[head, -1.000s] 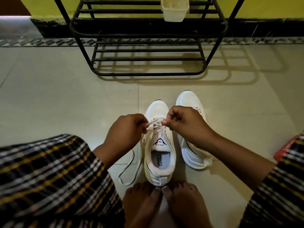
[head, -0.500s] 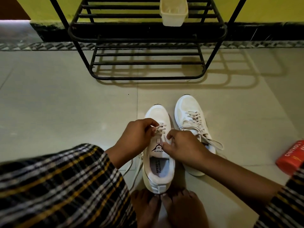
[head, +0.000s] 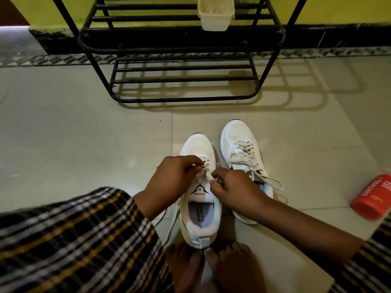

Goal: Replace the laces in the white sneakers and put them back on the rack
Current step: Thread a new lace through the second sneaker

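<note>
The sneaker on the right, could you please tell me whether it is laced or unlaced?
Laced. The right sneaker shows crossed rows of lace up its front, with loose ends trailing toward the floor.

This looks like a home, probably an entryway or hallway corner. A black metal shoe rack stands against a yellow wall with a dark skirting band along its base. In front of the rack spreads a pale tiled floor, edged near the wall by a patterned tile strip. A person sits barefoot on that floor, before the rack, beside white sneakers.
</note>
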The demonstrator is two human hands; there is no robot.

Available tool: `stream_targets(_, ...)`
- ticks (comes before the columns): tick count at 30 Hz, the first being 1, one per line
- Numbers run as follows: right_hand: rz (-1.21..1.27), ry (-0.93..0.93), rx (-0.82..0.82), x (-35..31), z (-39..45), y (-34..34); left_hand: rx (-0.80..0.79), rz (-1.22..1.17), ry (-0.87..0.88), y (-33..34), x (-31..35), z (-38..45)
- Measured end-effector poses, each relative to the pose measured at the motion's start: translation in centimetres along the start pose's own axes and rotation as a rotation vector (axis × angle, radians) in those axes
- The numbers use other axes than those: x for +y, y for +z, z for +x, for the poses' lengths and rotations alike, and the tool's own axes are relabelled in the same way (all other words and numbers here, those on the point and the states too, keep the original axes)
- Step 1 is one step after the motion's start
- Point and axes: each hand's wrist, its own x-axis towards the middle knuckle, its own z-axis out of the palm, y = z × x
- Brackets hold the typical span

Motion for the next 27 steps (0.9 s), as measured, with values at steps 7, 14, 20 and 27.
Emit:
stream_targets(7, -0.072, -0.057, -0.009, 0.1, 0.0, 0.4, 0.05, -0.197, -0.078, 0.2, -0.1, -0.2)
stream_targets(14, -0.12, -0.066, -0.033, 0.0, -0.2, 0.4, 0.112, 0.131, -0.115, 0.6, 0.0, -0.4)
stream_targets(20, -0.182, -0.096, -0.036, 0.1, -0.4, 0.6, 0.026, 0.125, -0.104, 1.2, 0.4, -0.2)
stream_targets(27, -0.258, -0.2, -0.016, 0.2, -0.5, 0.2, 0.083, 0.085, -0.132, 1.3, 0.0, -0.8)
